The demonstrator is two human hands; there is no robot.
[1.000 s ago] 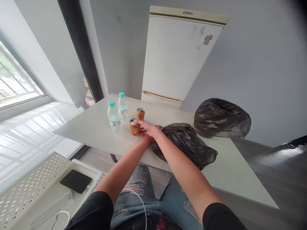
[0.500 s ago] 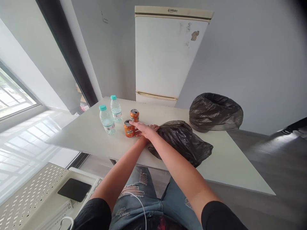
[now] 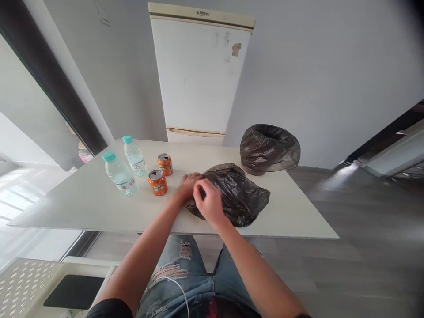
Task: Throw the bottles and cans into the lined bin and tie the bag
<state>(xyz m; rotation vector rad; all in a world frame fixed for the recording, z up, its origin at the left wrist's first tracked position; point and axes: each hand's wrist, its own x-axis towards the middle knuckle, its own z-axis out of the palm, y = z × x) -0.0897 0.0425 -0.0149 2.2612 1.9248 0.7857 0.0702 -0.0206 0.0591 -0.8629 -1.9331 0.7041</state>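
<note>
My left hand (image 3: 189, 185) rests on the white table (image 3: 89, 198) at the left edge of a crumpled black plastic bag (image 3: 238, 192), its fingers closed together at the bag's edge; whether they hold it is unclear. Over the bag's left part is my right hand (image 3: 209, 201), thumb and fingers curled into a pinch, with anything between the fingertips too small to make out. Left of my hands stand two orange cans (image 3: 158, 184), (image 3: 165, 164) and, farther left, two clear bottles with teal caps (image 3: 121, 176), (image 3: 135, 157).
A bin lined with a dark bag (image 3: 269, 150) stands at the table's back right. Behind the table is a white fridge (image 3: 200, 75). At the lower left, a perforated white rack (image 3: 26, 278) holds a dark flat object (image 3: 74, 291).
My right hand has moved right from near the cans to over the bag, and its stretched fingers have curled. The view has shifted to the right.
</note>
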